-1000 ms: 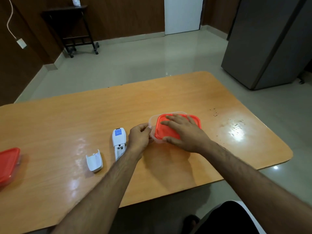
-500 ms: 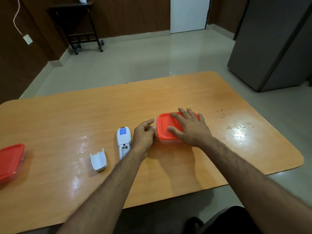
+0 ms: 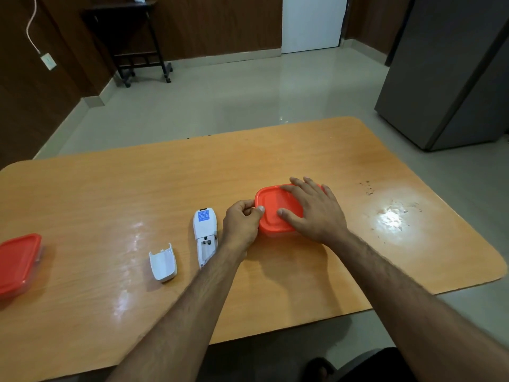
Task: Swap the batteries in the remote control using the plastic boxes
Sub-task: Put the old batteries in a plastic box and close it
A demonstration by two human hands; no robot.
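**Both hands on the red-lidded box**

The right hand [image 3: 314, 213] lies flat, fingers spread, on the box [image 3: 271, 216] lid; the left hand [image 3: 242, 224] pinches its near-left edge. The remote [image 3: 205, 235] (battery bay open) lies just left on the worktop [image 3: 165, 188], its cover [image 3: 163, 261] beside it, a second box [image 3: 18, 263] far left.

Both forearms are bare and hairy, with no sleeves, watch or rings; dark clothing [image 3: 369, 365] shows at the near edge.

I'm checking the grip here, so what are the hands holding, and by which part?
The left hand pinches the red-lidded box at its lid's left edge; the right hand lies flat on the lid.
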